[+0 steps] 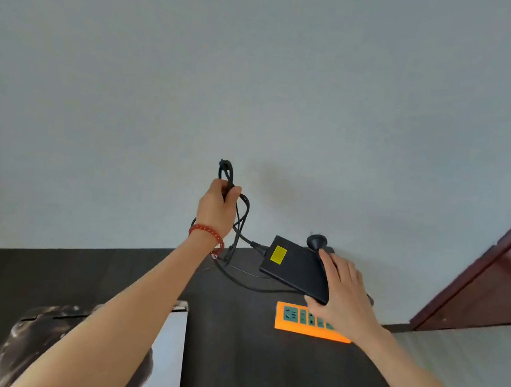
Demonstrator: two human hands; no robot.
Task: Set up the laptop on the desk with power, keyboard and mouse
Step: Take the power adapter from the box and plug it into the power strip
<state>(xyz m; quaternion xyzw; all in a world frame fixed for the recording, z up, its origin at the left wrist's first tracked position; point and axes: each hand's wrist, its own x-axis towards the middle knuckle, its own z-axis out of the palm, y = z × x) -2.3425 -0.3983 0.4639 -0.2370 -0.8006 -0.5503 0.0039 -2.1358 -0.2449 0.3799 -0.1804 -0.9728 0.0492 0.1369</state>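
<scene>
Now the left hand point(215, 209) grips a bunch of thin black cable point(238, 220) up high, likely to untangle it, while the right hand point(343, 294) holds the flat black power brick point(296, 269) just above the orange plastic power strip point(297, 320), ready for plugging in.

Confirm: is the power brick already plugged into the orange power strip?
No. The right hand holds the power brick above the orange power strip, whose visible sockets are empty, while the left hand grips the bundled cable.
</scene>
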